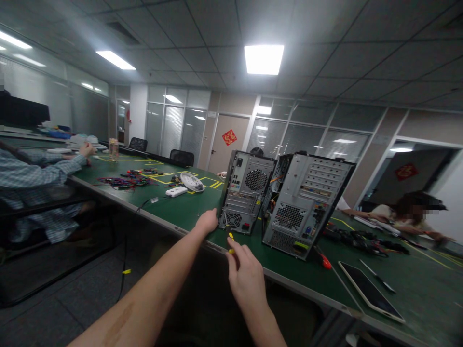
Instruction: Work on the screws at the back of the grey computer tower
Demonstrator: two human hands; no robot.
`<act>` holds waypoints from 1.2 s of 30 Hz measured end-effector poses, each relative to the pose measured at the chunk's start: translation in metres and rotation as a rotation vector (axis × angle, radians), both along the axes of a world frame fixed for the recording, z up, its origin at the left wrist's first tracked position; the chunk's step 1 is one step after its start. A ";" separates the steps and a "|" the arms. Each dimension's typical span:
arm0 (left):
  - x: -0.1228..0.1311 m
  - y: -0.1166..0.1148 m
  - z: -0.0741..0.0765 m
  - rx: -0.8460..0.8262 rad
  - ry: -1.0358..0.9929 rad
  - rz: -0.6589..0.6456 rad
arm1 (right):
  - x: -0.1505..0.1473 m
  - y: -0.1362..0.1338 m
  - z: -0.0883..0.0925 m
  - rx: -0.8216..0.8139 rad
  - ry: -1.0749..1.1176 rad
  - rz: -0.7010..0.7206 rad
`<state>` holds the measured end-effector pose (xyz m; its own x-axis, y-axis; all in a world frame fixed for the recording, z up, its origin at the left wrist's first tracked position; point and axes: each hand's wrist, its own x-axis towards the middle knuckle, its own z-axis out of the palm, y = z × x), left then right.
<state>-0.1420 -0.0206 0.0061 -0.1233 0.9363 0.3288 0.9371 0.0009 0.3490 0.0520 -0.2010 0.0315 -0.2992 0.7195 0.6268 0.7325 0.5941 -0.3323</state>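
Closest in, right hand [248,272] pinches 1 yellow-black screwdriver [229,232], tip at the back of 1 PC case [243,195]; left hand [207,221] at that case's lower left edge, fingers hidden, can't tell if gripping. Right of hands: 1 tablet [371,290], 1 red handle [326,262], 1 second case [300,205]. Left, farther out: 1 white power strip [176,192]. Well beyond both hands: 2 black chairs [183,157]

I note my right hand [246,270] gripping a yellow-and-black screwdriver [230,234], shaft toward the rear of one computer tower [243,198], left hand [207,221] at that tower's side, second tower [302,205] adjacent on the green table [188,207].
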 end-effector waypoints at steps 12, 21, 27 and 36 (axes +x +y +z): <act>0.000 -0.002 0.002 -0.007 -0.002 -0.002 | -0.002 0.010 -0.006 0.087 0.259 0.095; 0.000 0.001 0.000 -0.004 -0.013 -0.002 | 0.000 0.013 -0.007 0.051 0.243 0.169; 0.000 0.001 0.000 0.008 0.005 -0.004 | -0.001 0.015 -0.008 0.024 0.290 0.188; 0.000 0.001 0.000 0.011 0.005 -0.008 | -0.001 0.016 -0.009 0.051 0.308 0.200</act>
<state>-0.1423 -0.0198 0.0064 -0.1146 0.9336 0.3396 0.9387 -0.0101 0.3445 0.0510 -0.1855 0.0223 -0.2227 0.6315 0.7427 0.4709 0.7367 -0.4853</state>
